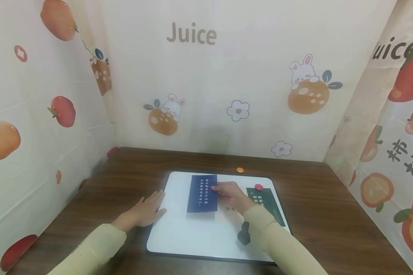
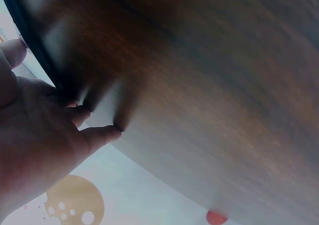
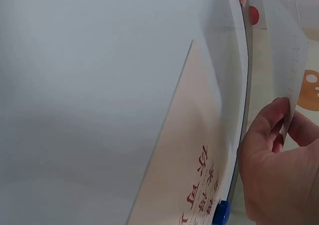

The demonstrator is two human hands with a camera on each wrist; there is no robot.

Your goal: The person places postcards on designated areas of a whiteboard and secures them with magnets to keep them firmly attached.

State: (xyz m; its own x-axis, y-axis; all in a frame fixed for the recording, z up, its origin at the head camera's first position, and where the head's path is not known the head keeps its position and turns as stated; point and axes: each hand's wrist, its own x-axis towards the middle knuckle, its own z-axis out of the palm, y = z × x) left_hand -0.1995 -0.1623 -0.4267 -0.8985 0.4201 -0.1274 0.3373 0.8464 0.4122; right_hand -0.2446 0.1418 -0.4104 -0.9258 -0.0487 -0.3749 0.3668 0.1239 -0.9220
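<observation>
My right hand (image 1: pixel 231 194) pinches a blue card (image 1: pixel 202 194) with white vertical writing by its right edge. The card is held above the upper part of a whiteboard (image 1: pixel 182 236); a shadow shows below it. In the right wrist view, thumb and fingers grip the card's pale back (image 3: pixel 286 56). My left hand (image 1: pixel 148 210) rests at the board's left edge, fingers stretched out. A pale peach card (image 3: pixel 184 135) with red-brown writing lies on the board, partly hidden by my right hand in the head view. A green card (image 1: pixel 275 210) lies at the right under a red round magnet (image 1: pixel 259 187).
An orange round magnet (image 1: pixel 240 170) lies on the brown wooden table (image 1: pixel 330 214), beyond the board's far edge. A blue magnet (image 3: pixel 222 212) sits by the peach card. A dark object (image 1: pixel 243 233) shows beside my right wrist. Fruit-printed curtains (image 1: pixel 206 84) stand around the table.
</observation>
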